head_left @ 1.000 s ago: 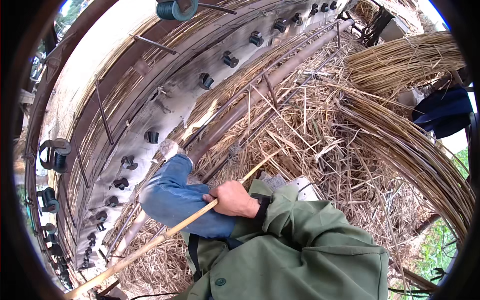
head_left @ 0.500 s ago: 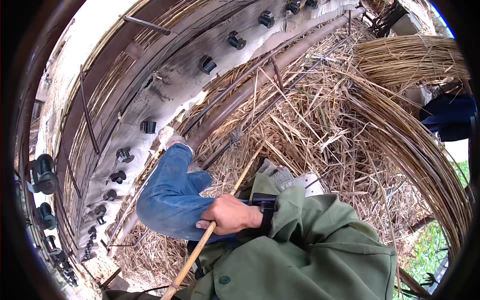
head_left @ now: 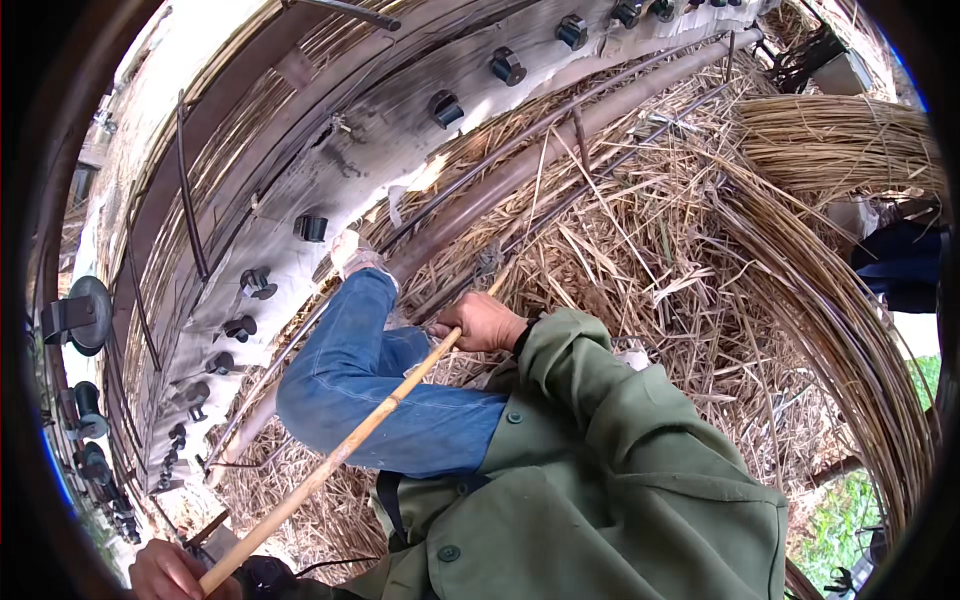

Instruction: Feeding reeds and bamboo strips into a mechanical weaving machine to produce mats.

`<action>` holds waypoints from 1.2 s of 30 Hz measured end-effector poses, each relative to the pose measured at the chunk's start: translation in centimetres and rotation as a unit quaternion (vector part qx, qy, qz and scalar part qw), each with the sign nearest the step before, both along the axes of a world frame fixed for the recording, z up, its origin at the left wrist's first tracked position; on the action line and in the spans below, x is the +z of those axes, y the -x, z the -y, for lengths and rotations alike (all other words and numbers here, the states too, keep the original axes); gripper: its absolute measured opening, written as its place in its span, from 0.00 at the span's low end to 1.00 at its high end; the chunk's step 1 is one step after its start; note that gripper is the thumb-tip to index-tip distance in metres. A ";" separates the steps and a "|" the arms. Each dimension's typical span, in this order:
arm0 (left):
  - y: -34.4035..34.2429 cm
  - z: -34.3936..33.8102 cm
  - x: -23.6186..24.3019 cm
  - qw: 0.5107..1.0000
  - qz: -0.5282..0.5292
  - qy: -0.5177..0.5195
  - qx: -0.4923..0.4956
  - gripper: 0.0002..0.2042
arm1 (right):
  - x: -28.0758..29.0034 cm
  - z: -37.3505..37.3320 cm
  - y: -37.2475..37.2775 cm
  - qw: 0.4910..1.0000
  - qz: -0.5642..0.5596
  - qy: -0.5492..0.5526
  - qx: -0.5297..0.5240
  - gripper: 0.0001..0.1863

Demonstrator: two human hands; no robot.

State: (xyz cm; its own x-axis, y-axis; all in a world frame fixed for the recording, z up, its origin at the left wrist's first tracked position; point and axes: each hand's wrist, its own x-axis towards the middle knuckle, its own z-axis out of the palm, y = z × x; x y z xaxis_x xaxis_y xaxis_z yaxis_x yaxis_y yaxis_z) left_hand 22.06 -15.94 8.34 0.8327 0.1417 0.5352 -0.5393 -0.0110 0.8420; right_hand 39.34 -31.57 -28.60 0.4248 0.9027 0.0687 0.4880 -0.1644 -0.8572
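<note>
A long yellowish bamboo stick (head_left: 340,452) slants across my lap from the lower left up toward the straw. My right hand (head_left: 480,322) is closed round its upper part, beside my bent knee in blue jeans (head_left: 390,425). At the lower left edge my left hand (head_left: 165,572) has its fingers curled at the stick's lower end; the frame's rim cuts off part of this hand. The stick's far tip reaches the loose straw (head_left: 640,240) and is hard to make out there.
Along the left and top runs a pale curved board (head_left: 350,160) with a row of black spool-shaped fittings (head_left: 445,108). Inside it lies a brown metal pipe (head_left: 540,155) with thin rods. Bundles of reeds (head_left: 840,145) stand at the right, near dark blue cloth (head_left: 900,265).
My right hand has moved up and away with the stick, which now lies at a shallower slant. My left hand has come into view at the lower left.
</note>
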 end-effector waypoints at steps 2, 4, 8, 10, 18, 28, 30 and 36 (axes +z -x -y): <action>0.4 -0.4 -0.8 0.991 0.009 -0.009 -0.131 0.07 | 0.1 3.3 0.8 0.999 -0.004 0.040 0.019 0.17; 1.4 -0.3 -1.0 0.972 0.028 -0.022 -0.232 0.05 | 1.3 6.8 1.9 0.997 -0.008 0.071 0.016 0.17; 3.5 -0.6 -1.6 0.952 0.111 0.108 -0.264 0.05 | 6.1 13.1 5.1 0.988 0.022 0.130 -0.076 0.17; 3.3 -0.4 -2.6 0.922 0.174 0.233 -0.257 0.08 | 9.2 17.8 6.3 0.968 0.038 0.214 -0.125 0.18; -4.2 1.1 -1.5 0.853 -0.055 -0.054 -0.516 0.03 | 5.9 23.8 3.4 0.970 0.088 0.083 -0.212 0.13; 9.0 -4.7 -2.1 0.977 0.019 0.174 0.121 0.10 | -5.3 9.8 -1.8 0.994 -0.013 0.086 0.066 0.09; 8.5 -4.6 -2.4 0.962 0.020 0.191 0.193 0.10 | -6.7 8.9 -3.6 0.992 0.013 0.122 0.036 0.11; 5.0 -2.9 -3.6 0.979 -0.102 0.177 0.010 0.05 | -6.4 18.8 -5.6 0.990 -0.013 0.135 -0.036 0.15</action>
State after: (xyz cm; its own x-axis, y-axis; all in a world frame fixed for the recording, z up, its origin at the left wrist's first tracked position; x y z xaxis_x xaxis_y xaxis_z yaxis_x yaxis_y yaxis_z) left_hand 17.04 -13.07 4.71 0.9127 0.3049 0.2721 -0.3616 0.2928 0.8852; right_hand 44.93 -50.41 -35.02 0.4867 0.8543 -0.1825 0.4444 -0.4219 -0.7902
